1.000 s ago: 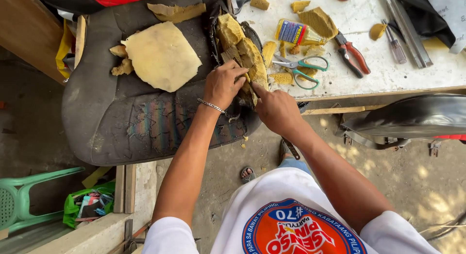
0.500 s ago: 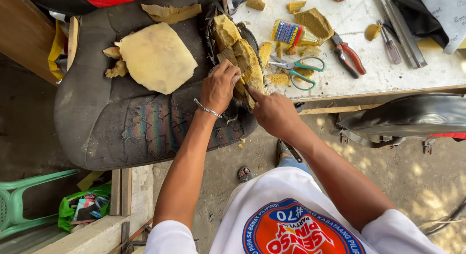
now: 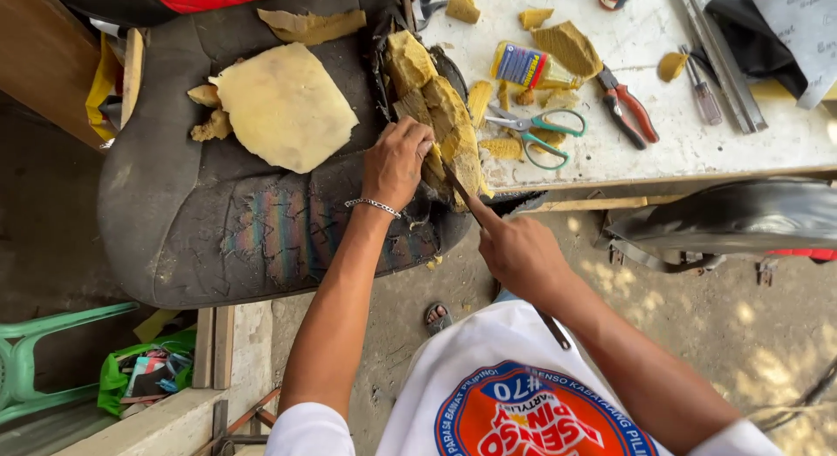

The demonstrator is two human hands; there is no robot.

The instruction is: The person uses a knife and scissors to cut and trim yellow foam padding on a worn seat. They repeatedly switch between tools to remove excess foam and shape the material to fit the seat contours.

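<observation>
A worn black vehicle seat (image 3: 261, 238) lies upside-on before me, its cover cracked. A flat yellow foam patch (image 3: 283, 107) rests on top. Along the seat's right edge, old yellow foam (image 3: 436, 98) bulges out. My left hand (image 3: 397, 159), with a bracelet at the wrist, grips that foam edge. Just below and to the right, my right hand (image 3: 519, 247) is closed on a thin dark blade (image 3: 458, 186). The blade's tip reaches into the foam beside my left fingers, and its other end sticks out behind my wrist.
A white workbench (image 3: 663, 151) at right carries green-handled scissors (image 3: 536, 133), red pliers (image 3: 632, 112), a yellow glue tube (image 3: 523, 65), a screwdriver (image 3: 702, 94) and foam scraps. A second black seat (image 3: 741, 216) lies below its edge. A green stool (image 3: 44, 360) stands lower left.
My right hand has drawn back a little toward me, and the blade now shows between it and the foam. My left hand keeps its grip on the foam edge.
</observation>
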